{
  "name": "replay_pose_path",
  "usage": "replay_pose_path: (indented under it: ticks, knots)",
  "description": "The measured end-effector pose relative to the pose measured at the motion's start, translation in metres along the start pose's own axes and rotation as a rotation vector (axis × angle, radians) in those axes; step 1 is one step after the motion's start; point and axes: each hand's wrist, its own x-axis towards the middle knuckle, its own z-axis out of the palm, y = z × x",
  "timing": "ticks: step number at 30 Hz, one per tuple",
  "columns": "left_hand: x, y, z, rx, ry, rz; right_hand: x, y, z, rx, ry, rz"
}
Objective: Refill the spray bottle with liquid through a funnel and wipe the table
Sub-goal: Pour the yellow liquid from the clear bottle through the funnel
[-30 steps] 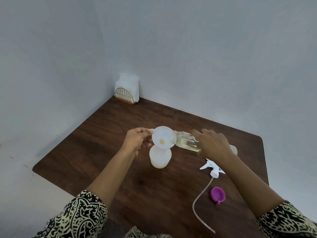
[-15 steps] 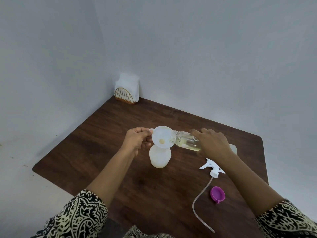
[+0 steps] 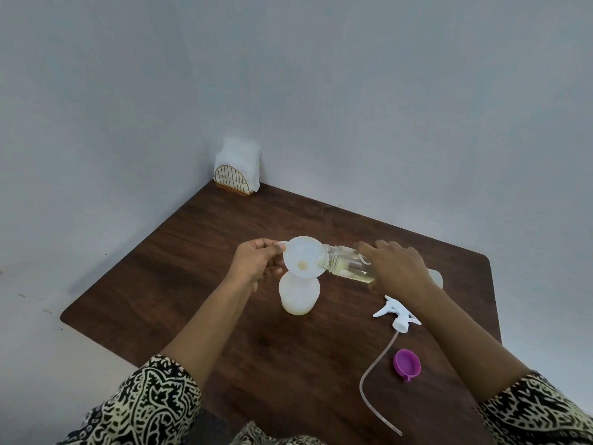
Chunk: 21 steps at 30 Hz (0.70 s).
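Note:
A white translucent spray bottle (image 3: 298, 295) stands uncapped near the middle of the dark wooden table (image 3: 192, 252). A white funnel (image 3: 303, 256) sits in its neck. My left hand (image 3: 256, 263) pinches the funnel's rim tab on the left. My right hand (image 3: 396, 268) grips a clear refill bottle (image 3: 348, 267) of pale yellow liquid, tipped nearly flat with its mouth over the funnel's right edge. A little liquid pools at the funnel's bottom. The white spray head (image 3: 398, 316) with its long tube lies on the table to the right.
A purple cap (image 3: 407, 364) lies near the tube on the right. A wire holder of white napkins (image 3: 236, 170) stands in the far corner against the wall. A white object (image 3: 436, 277) shows partly behind my right hand.
Almost nothing has moved; both hands hold the same pose with the refill bottle tipped at the funnel.

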Motion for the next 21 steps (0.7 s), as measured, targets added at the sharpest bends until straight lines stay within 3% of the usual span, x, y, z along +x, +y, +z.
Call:
replay_pose_path:
  ticks: [21]
  knots:
    - [-0.0015,0.0008,0.0016,-0.005,-0.001,0.0,0.0004,0.0004,0.0014,-0.007,-0.003,0.0]
